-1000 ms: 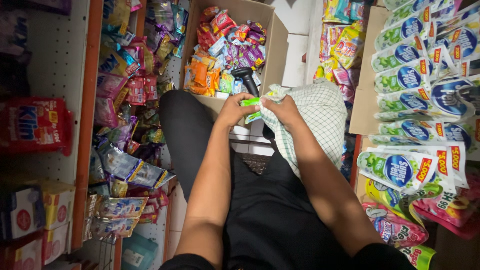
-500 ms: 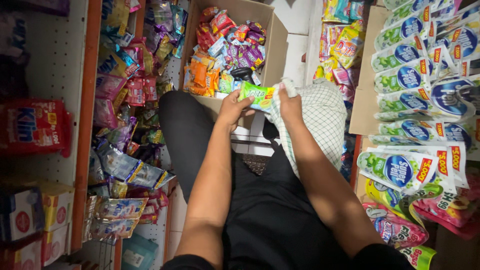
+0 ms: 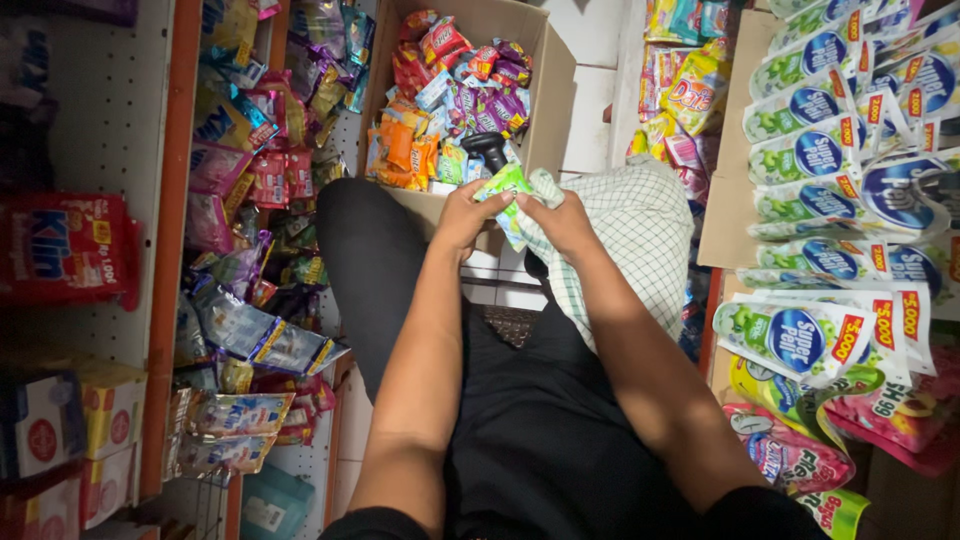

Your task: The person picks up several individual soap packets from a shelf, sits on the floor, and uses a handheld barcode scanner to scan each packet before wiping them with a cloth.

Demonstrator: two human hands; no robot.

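While the left hand [image 3: 462, 212] and right hand [image 3: 563, 218] pinch a green sachet [image 3: 507, 190] (above the cardboard box [image 3: 553, 75]).

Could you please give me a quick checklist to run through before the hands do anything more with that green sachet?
1. Left hand grips the green sachet: ok.
2. Right hand also on the sachet: ok.
3. Sachet held above the edge of the cardboard box, which is open and packed with snack packets: ok.
4. Black handheld tool lies in the box, out of both hands: ok.
5. Checked cloth sits under the right hand; whether it snags the sachet: cannot tell.
6. Sachet sealed and undamaged: cannot tell.
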